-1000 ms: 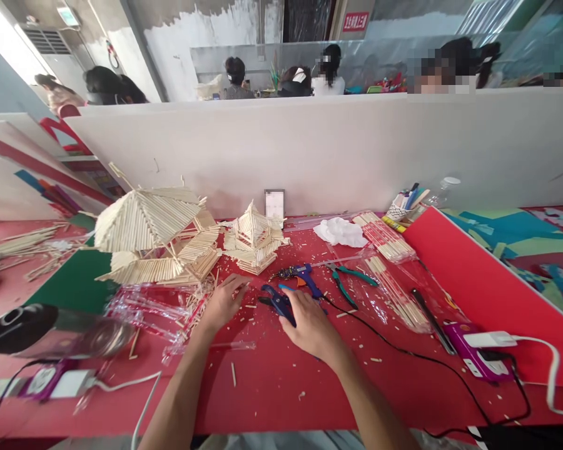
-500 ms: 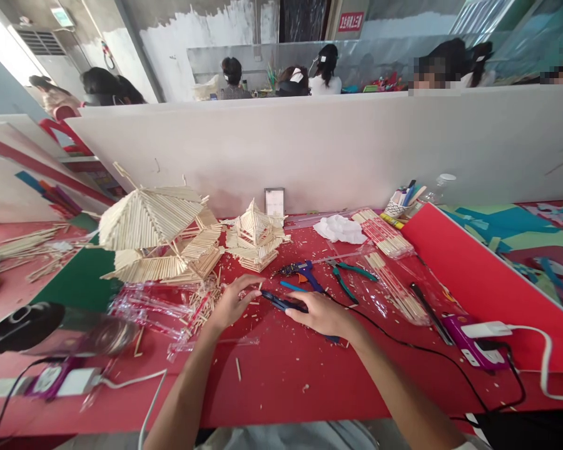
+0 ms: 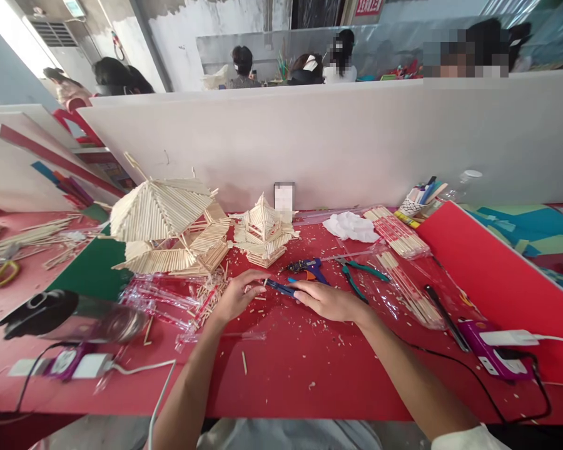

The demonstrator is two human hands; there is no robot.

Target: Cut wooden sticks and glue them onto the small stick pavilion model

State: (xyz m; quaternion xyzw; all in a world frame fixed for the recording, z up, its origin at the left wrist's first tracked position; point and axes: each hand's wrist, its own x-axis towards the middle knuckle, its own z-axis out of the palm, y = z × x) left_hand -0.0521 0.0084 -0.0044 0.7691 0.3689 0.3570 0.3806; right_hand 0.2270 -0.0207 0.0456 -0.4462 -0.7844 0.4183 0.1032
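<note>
My right hand (image 3: 331,301) is closed around a slim dark blue hand tool (image 3: 280,288), apparently pliers, whose handles are mostly under the fingers. At its tip, my left hand (image 3: 240,295) pinches a tiny piece of wooden stick (image 3: 265,282). Just beyond the hands lies a blue glue gun (image 3: 309,269), with green-handled pliers (image 3: 356,278) to its right. Two models built of wooden sticks stand behind: a large pavilion (image 3: 162,212) at left and a smaller tower (image 3: 263,231) in the middle.
Stick offcuts and clear wrappers (image 3: 157,300) litter the red table (image 3: 281,381). Bundled sticks (image 3: 396,231), a white tissue (image 3: 350,226) and a purple power strip (image 3: 495,356) lie right. A dark-lidded bottle (image 3: 75,315) lies left. A white partition (image 3: 309,144) closes the back; people sit beyond.
The camera view has shifted, so the scene sits further right. The tool's tip is now closer to the left fingertips, and the stick piece shows between them.
</note>
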